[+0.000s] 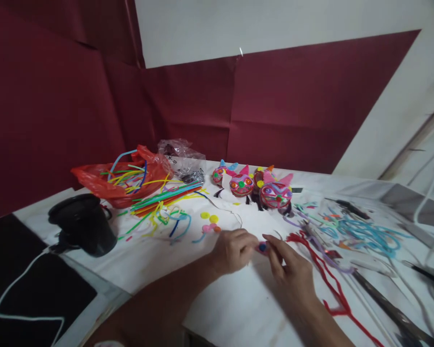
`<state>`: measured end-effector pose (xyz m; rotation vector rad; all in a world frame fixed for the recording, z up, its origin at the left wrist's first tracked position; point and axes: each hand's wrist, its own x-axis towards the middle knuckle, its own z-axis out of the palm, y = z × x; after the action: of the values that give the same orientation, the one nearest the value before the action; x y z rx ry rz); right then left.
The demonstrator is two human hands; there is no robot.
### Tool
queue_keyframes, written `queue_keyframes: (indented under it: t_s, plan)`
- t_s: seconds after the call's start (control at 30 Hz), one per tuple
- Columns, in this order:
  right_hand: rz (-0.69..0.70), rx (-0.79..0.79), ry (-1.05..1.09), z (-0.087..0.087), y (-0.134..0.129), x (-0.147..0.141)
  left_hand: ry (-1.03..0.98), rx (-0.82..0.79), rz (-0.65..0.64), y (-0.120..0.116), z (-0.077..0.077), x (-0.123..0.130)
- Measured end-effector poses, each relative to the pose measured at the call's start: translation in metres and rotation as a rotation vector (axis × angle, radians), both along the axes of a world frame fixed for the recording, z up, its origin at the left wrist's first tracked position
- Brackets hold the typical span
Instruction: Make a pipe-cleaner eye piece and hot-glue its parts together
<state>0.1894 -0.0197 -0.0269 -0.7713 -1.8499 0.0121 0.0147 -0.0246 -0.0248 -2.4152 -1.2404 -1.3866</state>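
Over the white table my left hand (234,250) is closed, its thumb and fingertips pinching the edge of a small blue and purple-pink piece (262,247). From the other side my right hand (292,268) pinches the same piece between thumb and fingers. Fingers cover much of it, so its exact kind is hidden. Just beyond the hands stand several round, brightly coloured animal heads with felt ears, among them a pink-eared one (276,193) and a red-faced one (241,185). Yellow felt discs (213,219) and pink discs (206,229) lie left of my left hand.
A red plastic bag (94,178) of pipe cleaners sits at the back left, near a black cup-shaped device (83,226) with a white cord. Bundled pipe cleaners (166,198) lie beside it. On the right are red yarn (332,284), tangled blue pipe cleaners (374,236) and tools.
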Motion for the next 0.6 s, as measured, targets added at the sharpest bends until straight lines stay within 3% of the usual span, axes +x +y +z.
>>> queue_keyframes:
  t_s: [0.13,0.33,0.47,0.6]
  plan:
    - [0.061,0.092,-0.087,0.001,-0.009,0.0,-0.011,-0.164,0.286,0.033,0.017,-0.038]
    - [0.376,0.281,-0.253,0.012,-0.043,-0.026,0.027,-0.411,0.655,0.084,0.043,-0.132]
    - [0.41,0.291,-0.404,0.008,-0.053,-0.035,0.121,-0.512,0.892,0.09,0.049,-0.185]
    - [0.385,0.248,-0.443,0.005,-0.05,-0.034,0.242,-0.597,1.034,0.084,0.045,-0.212]
